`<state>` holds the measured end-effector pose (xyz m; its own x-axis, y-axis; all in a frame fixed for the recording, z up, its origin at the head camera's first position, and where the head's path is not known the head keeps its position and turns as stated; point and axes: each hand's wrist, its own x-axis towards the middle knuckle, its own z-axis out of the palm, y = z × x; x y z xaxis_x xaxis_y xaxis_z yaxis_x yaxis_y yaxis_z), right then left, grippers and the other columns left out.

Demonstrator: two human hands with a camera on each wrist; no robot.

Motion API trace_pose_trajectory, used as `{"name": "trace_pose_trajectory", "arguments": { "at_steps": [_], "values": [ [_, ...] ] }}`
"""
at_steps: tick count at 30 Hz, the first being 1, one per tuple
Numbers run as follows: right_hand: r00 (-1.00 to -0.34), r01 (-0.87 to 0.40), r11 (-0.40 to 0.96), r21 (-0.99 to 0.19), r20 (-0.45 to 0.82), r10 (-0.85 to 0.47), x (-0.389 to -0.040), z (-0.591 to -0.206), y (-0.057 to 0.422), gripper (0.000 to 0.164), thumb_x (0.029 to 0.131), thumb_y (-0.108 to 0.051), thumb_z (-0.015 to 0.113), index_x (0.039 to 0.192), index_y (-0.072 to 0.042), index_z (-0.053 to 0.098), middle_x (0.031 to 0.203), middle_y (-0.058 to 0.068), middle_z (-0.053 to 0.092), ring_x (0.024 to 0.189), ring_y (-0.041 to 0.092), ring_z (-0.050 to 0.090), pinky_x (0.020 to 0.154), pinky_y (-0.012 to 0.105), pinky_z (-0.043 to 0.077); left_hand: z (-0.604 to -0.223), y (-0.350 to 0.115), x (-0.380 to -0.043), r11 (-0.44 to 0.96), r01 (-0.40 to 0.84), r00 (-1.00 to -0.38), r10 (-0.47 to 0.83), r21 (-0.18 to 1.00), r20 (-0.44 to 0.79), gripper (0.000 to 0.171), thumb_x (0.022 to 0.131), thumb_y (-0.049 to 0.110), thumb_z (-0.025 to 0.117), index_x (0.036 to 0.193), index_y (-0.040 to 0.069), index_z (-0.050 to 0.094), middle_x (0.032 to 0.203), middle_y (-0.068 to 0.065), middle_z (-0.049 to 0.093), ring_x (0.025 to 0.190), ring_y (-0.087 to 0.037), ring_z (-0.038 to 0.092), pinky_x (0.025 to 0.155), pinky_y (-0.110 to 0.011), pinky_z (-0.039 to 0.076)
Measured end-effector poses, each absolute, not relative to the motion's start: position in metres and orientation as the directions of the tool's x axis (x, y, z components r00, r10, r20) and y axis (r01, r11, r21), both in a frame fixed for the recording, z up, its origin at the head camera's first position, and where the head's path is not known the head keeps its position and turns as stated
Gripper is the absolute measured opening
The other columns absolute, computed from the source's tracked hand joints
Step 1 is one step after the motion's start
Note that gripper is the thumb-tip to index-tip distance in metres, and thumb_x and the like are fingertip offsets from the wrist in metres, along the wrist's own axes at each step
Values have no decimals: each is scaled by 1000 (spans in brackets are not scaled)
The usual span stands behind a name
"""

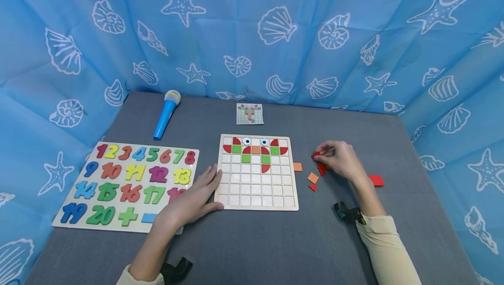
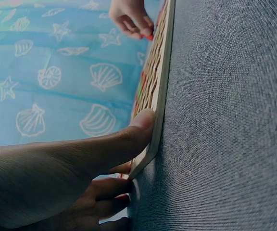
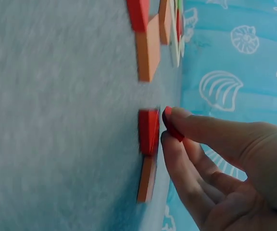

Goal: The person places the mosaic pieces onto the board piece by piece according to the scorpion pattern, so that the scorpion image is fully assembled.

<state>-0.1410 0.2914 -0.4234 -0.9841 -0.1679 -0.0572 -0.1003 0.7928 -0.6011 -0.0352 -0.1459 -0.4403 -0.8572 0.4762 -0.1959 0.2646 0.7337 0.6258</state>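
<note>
A wooden grid board (image 1: 256,188) lies on the grey table, its upper rows holding red quarter-round, green, orange and eye-patterned pieces. My left hand (image 1: 189,202) rests against its left side. In the left wrist view the thumb (image 2: 143,120) presses the board's edge near a corner, the other fingers reaching round that corner. Right of the board, my right hand (image 1: 342,160) pinches a small red piece (image 3: 173,129) between thumb and fingertips, just above the table. Beneath it lie another red piece (image 3: 148,132) and an orange piece (image 3: 147,179).
Orange squares (image 1: 313,177), a red triangle (image 1: 312,187) and a red block (image 1: 376,181) lie right of the board. A pattern card (image 1: 250,121) sits behind it. At left are a number puzzle (image 1: 134,228) and a blue toy microphone (image 1: 165,116). A blue curtain (image 1: 252,35) hangs around.
</note>
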Motion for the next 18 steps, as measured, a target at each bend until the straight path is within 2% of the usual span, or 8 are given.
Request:
{"name": "trace_pose_trajectory", "arguments": {
  "at_steps": [7,12,16,18],
  "values": [
    [-966,-135,723,-678,-70,-247,-132,-419,274,23,97,-2,77,121,0,79,117,24,80,102,36,81,74,17,60,-451,-149,-35,728,293,-862,481,620,-158,98,98,48,78,172,6,28,182,-18,21,170,-43,18,132,-64,32],
    [-947,-170,655,-736,-63,-316,-125,-418,256,27,97,1,75,124,1,77,126,24,75,102,33,79,79,14,60,-438,-145,-35,764,272,-857,469,585,-213,95,100,38,79,171,1,28,182,-21,20,170,-44,18,133,-61,31],
    [-934,-166,594,-787,-67,-351,-119,-416,239,31,96,2,77,127,3,75,129,25,74,106,33,77,88,25,67,-430,-143,-34,777,257,-856,459,575,-238,94,99,34,80,170,0,28,182,-21,21,170,-44,18,133,-62,31],
    [-927,-163,563,-810,-70,-368,-118,-416,230,33,96,1,79,128,4,74,128,26,76,106,33,78,89,29,67,-431,-143,-34,773,255,-858,458,581,-233,95,98,34,82,170,0,29,181,-21,21,170,-45,19,132,-63,31]
  ]
}}
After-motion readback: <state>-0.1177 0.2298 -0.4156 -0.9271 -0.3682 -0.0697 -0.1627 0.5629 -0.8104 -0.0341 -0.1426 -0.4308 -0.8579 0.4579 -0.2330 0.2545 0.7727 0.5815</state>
